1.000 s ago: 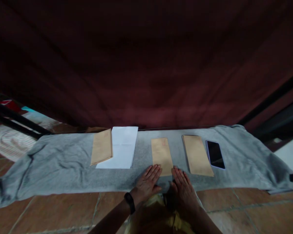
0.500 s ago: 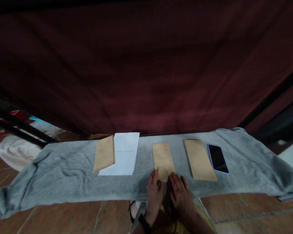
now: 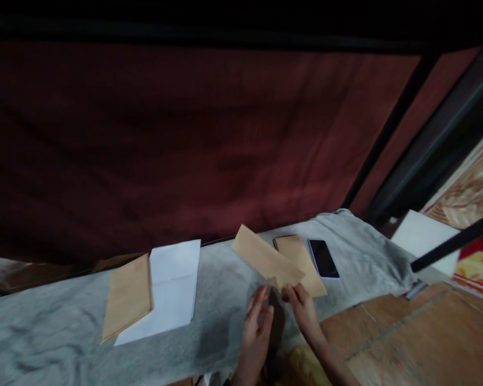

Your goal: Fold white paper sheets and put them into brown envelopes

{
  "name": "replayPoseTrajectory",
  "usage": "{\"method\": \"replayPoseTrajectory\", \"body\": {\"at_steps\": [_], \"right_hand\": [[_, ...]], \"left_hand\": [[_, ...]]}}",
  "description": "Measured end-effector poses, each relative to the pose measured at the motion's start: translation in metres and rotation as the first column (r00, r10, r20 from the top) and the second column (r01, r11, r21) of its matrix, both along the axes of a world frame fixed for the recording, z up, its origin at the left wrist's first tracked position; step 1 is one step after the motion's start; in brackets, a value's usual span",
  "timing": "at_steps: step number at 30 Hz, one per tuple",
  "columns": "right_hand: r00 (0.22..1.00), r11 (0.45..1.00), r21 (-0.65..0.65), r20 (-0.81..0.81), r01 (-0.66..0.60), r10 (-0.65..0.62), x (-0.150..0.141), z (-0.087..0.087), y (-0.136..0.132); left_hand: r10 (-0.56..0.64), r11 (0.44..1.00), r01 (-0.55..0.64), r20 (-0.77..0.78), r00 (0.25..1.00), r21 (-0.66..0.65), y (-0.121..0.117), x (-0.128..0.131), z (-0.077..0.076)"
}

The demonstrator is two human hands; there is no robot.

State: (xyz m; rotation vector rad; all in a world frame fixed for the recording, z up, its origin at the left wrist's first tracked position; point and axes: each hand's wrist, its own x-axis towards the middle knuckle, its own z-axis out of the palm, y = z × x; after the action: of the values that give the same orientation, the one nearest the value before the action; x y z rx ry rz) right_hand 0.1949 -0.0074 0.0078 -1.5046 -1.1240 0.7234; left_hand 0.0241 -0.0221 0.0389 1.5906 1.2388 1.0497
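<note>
A brown paper envelope [image 3: 265,254] lies slantwise over the grey cloth, its right end overlapping a stack of brown envelopes [image 3: 295,249]. My right hand [image 3: 301,305] pinches it at its near edge. Just left of that, my left hand [image 3: 256,324] is apart from the paper, thumb and fingers spread with nothing between them. What looks like a small flap shows at the envelope's near edge, too blurred to be sure.
Further left, more brown envelopes [image 3: 126,297] overlap white paper sheets [image 3: 177,281]. A phone [image 3: 324,258] lies right of the envelope stack. Grey cloth [image 3: 213,300] covers the narrow surface, with a dark red curtain [image 3: 185,161] behind and a tiled floor [image 3: 406,343] below.
The envelope has gone from standing straight to lying slanted, its right end over the stack. My right hand has closed on its edge; my left hand has come off it. The view has swung right.
</note>
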Motion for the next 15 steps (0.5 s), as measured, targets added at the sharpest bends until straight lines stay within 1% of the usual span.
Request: {"method": "replayPoseTrajectory", "body": {"at_steps": [1, 3, 5, 6, 7, 9, 12, 15], "right_hand": [[0.989, 0.999, -0.039, -0.141, 0.034, -0.039, 0.009, 0.003, 0.002], [0.921, 0.988, -0.128, -0.369, 0.085, -0.127, 0.025, 0.005, 0.005], [0.831, 0.969, -0.226, -0.517, 0.096, -0.203, 0.036, 0.003, 0.004], [0.794, 0.957, -0.276, -0.561, 0.087, -0.234, 0.039, 0.002, 0.002], [0.768, 0.945, -0.318, -0.587, 0.074, -0.257, 0.042, 0.001, 0.000], [0.745, 0.927, -0.372, -0.605, 0.047, -0.280, 0.043, -0.001, -0.005], [0.747, 0.911, -0.413, -0.603, 0.009, -0.280, 0.044, 0.000, -0.010], [0.752, 0.884, -0.465, -0.599, -0.046, -0.277, 0.046, 0.001, -0.010]], "left_hand": [[-0.005, 1.000, 0.005, -0.020, 1.000, 0.006, 0.000, -0.002, -0.005], [0.013, 1.000, -0.013, -0.048, 0.999, -0.008, 0.001, -0.007, -0.017], [0.043, 0.998, -0.046, -0.073, 0.996, -0.036, 0.000, -0.013, -0.030], [0.057, 0.997, -0.061, -0.083, 0.995, -0.050, -0.001, -0.017, -0.035], [0.068, 0.995, -0.074, -0.087, 0.994, -0.064, -0.003, -0.020, -0.039], [0.082, 0.991, -0.089, -0.078, 0.994, -0.099, -0.006, -0.027, -0.043], [0.095, 0.983, -0.103, -0.060, 0.994, -0.151, -0.012, -0.036, -0.048], [0.104, 0.983, -0.115, -0.082, 0.991, -0.143, -0.016, -0.044, -0.056]]}}
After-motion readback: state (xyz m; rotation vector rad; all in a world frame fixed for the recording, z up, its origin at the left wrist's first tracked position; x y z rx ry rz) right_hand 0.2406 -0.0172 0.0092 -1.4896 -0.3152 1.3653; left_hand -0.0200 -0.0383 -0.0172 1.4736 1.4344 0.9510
